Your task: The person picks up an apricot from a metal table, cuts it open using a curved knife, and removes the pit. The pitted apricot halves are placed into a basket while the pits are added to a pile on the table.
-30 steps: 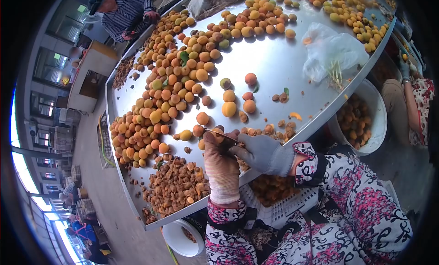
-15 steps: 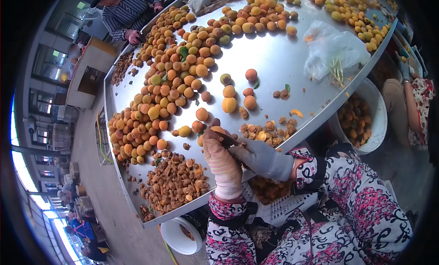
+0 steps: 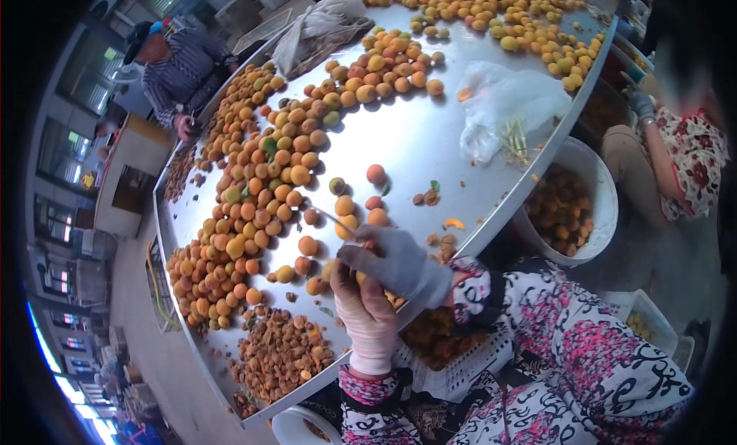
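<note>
- Gloved hands meet over the near edge of a metal table: the right hand closes around a knife, its blade pointing beyond the left hand, presumably to clear the fingers.
- The left hand curls just below, touching the right; orange fruit shows between them, though whether the fingers pinch it, one cannot tell.
- Apricots spread in a long band across the table, whose raised rim likely stops them rolling off.
- Brown pits lie heaped at the corner, seemingly to stay separate.
- A perforated crate of fruit sits below the edge, probably for a short reach.
</note>
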`<act>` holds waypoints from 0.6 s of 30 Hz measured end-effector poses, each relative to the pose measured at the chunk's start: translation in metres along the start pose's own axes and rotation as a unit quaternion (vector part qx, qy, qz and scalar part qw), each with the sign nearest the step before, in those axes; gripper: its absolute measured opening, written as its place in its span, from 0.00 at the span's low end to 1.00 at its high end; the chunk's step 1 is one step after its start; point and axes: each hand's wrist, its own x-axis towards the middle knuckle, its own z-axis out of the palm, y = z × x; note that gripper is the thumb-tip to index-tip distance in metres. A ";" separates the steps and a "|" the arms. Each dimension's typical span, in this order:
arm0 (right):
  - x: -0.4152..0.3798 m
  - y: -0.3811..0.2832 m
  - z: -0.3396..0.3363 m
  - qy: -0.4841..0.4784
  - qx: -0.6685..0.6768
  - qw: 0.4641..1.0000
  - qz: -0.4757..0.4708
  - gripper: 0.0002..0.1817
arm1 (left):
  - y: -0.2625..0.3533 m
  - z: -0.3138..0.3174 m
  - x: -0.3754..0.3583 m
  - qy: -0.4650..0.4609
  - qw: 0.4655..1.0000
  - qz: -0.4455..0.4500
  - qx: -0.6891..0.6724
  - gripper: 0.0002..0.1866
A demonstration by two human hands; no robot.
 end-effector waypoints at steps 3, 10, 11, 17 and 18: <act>0.000 0.002 0.008 0.029 0.052 0.997 0.046 0.16 | -0.007 0.003 0.000 0.020 1.000 -0.002 0.005 0.25; 0.006 0.006 0.004 0.038 0.089 0.993 0.063 0.15 | -0.002 0.009 0.002 0.028 0.993 -0.092 -0.072 0.19; 0.006 0.006 0.006 0.047 0.089 0.993 0.061 0.15 | -0.003 0.010 0.002 0.032 0.992 -0.092 -0.078 0.18; 0.004 -0.008 0.007 0.080 0.103 0.991 0.039 0.13 | 0.009 0.015 0.004 0.043 0.996 -0.038 -0.065 0.17; 0.004 -0.006 0.008 0.104 0.086 0.991 0.012 0.12 | 0.010 0.017 0.004 0.061 0.994 -0.067 -0.064 0.16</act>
